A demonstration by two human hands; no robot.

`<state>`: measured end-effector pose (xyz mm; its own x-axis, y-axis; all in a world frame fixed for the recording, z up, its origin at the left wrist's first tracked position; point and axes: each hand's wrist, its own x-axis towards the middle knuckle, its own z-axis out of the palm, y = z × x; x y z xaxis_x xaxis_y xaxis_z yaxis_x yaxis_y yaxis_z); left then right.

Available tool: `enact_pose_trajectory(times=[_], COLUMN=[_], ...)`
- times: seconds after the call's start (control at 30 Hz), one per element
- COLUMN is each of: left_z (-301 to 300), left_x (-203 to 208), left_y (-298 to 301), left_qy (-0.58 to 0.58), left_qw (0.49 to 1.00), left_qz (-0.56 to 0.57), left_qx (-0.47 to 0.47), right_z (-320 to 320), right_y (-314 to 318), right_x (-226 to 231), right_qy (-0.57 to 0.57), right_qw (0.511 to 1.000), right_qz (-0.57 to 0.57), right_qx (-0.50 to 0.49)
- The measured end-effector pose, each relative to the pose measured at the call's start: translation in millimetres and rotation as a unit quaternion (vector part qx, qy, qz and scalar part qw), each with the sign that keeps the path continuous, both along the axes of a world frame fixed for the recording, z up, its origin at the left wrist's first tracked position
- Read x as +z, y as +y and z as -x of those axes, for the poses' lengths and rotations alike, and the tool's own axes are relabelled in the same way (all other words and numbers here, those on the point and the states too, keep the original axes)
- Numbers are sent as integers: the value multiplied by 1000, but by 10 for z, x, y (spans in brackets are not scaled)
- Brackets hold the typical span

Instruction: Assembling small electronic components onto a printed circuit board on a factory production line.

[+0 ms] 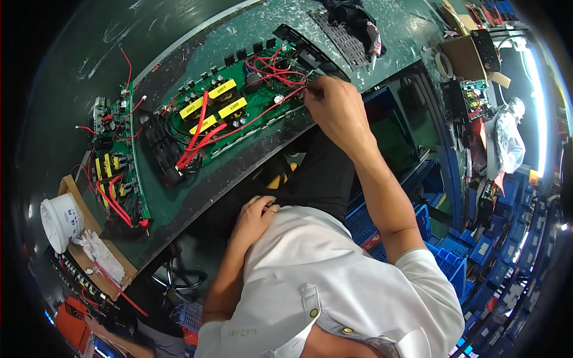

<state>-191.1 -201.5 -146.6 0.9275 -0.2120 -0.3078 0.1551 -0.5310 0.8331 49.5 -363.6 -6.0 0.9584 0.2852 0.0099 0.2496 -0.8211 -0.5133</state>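
My right hand (336, 107) is at the near right corner of a green circuit board (262, 119), its thumb and fingers pinched on the end of a thin red wire (271, 109). That wire runs back across the board's near side. Four yellow-wrapped transformers sit on the board, with thick red cables (197, 134) beside them and a tangle of thin red wires (274, 67) near the far right. Black end panels flank the board on its left (159, 143) and right (310, 51). My left hand (255, 222) rests at my waist against the white shirt, fingers curled; what is inside them is hidden.
A second wired circuit board (113, 173) lies at the left of the green bench. Near it are a white tub (61, 222) and a cardboard box (113, 253). Dark cloth (352, 27) lies at the far side. Blue bins (450, 268) stand at right; a co-worker's arm (110, 340) shows lower left.
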Motion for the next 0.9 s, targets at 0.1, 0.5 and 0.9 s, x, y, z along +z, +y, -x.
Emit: enact_pose_trajectory(times=[0.1, 0.5, 0.9], left_z=[149, 21, -390], left_x=[-4, 107, 745], left_y=[-71, -32, -179], left_qy=[61, 62, -38], left_qw=[979, 991, 993], left_qz=[76, 100, 111], left_qx=[178, 71, 27], right_z=[-4, -337, -1502], right_y=[29, -484, -1531], right_x=[27, 421, -37], right_qy=[-7, -60, 160], right_qw=[999, 993, 838], right_qz=[35, -87, -505], right_qx=[10, -58, -130])
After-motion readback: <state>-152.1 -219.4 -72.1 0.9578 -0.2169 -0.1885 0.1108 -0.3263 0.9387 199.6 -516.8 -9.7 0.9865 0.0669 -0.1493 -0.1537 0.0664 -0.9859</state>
